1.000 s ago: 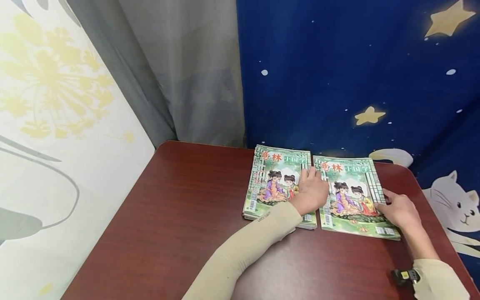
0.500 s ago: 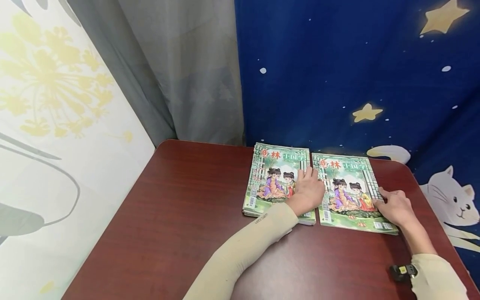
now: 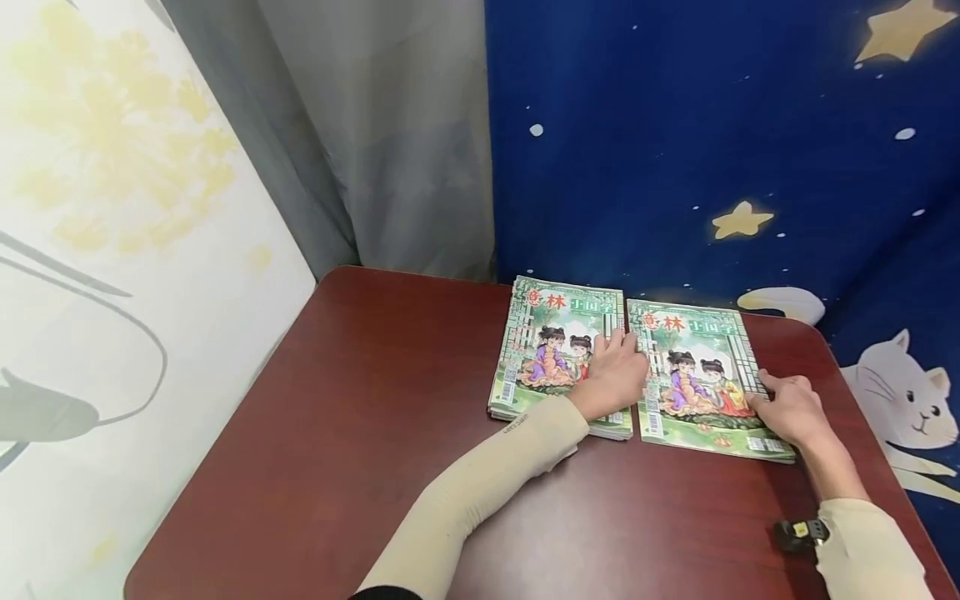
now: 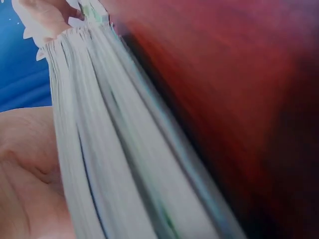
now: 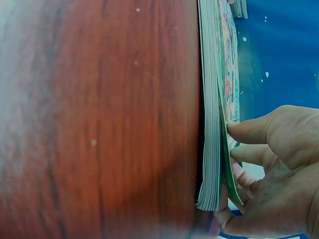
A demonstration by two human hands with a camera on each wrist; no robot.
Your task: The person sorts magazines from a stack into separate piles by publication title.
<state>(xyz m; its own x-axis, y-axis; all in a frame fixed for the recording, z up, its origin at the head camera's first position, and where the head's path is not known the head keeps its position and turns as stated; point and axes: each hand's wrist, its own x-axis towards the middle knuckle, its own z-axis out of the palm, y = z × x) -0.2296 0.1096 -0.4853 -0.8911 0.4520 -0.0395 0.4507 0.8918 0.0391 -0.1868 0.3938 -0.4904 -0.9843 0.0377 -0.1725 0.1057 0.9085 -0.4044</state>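
Observation:
Two illustrated children's magazine piles lie side by side on the dark red table point(image 3: 360, 400). The left one is a thick magazine stack point(image 3: 551, 333); its several layered page edges point(image 4: 109, 134) show in the left wrist view. My left hand point(image 3: 615, 371) rests on that stack's right side, fingertips near the gap between the piles. My right hand point(image 3: 795, 408) pinches the right edge of the right magazine point(image 3: 686, 333), thumb on the cover. In the right wrist view its green cover edge point(image 5: 227, 172) stands slightly away from the pages, by my fingers. My left fingertips are hidden in the left wrist view.
A blue star-patterned curtain point(image 3: 600, 167) and a grey curtain point(image 3: 420, 150) hang behind the table. A white printed panel point(image 3: 150, 333) stands on the left. A small black device point(image 3: 798, 533) sits at my right sleeve.
The head view has shifted a little. Both hands stay at the same magazines, with hardly any visible movement.

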